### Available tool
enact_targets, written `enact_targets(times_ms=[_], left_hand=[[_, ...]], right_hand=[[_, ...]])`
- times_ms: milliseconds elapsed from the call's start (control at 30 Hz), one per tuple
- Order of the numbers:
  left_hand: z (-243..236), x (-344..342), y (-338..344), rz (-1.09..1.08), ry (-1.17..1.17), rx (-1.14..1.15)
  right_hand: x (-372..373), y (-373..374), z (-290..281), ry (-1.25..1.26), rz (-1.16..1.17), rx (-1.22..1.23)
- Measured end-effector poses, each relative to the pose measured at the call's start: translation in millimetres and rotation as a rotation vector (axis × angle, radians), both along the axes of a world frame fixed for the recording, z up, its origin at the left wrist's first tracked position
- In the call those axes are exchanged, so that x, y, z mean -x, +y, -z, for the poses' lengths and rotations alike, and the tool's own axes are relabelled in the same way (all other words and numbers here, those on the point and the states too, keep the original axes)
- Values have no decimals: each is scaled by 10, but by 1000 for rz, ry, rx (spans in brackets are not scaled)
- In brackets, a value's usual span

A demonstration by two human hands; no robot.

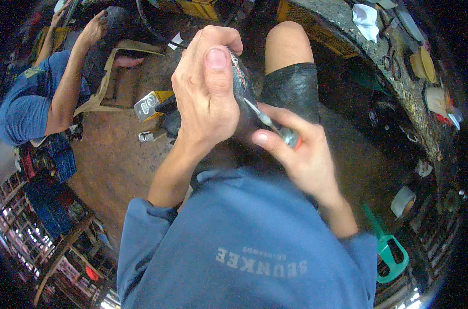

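My left hand (205, 87) is closed around a dark piece (238, 77) with a pale and orange stitched edge; it looks like a shoe, but the hand covers most of it. In my right hand (301, 149) is an awl-like tool (267, 121) with a slim metal shaft and a clear and orange handle, held between thumb and fingers. Its narrow tip points up and left at the lower side of the dark piece, close to my left wrist. Whether the tip touches cannot be made out.
A dark-covered thigh and bare knee (289, 46) rise beyond my right hand. At left sits another person in a blue shirt (28, 103). A cluttered ledge (419, 113) with scissors (391, 62) curves along the right; a green-handled saw (391, 257) is lower right. A yellow-and-grey box (152, 104) stands left.
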State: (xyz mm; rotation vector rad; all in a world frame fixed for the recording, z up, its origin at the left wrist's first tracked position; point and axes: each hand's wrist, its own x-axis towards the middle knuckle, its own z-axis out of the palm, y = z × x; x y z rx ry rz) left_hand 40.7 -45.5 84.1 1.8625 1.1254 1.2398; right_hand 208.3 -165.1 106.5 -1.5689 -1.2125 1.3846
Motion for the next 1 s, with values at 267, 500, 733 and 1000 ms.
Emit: enact_targets(times_ms=[267, 500, 733, 1000], left_hand=[[-19, -9, -24, 14, 124, -4], [-3, -23, -16, -1, 45, 8], [9, 0, -10, 4, 38, 13], [-15, -10, -25, -9, 52, -6]], right_hand=[[-5, -5, -10, -51, 2, -27], [-18, -1, -21, -13, -8, 42], [8, -12, 5, 26, 11, 35], [9, -12, 24, -21, -2, -6]])
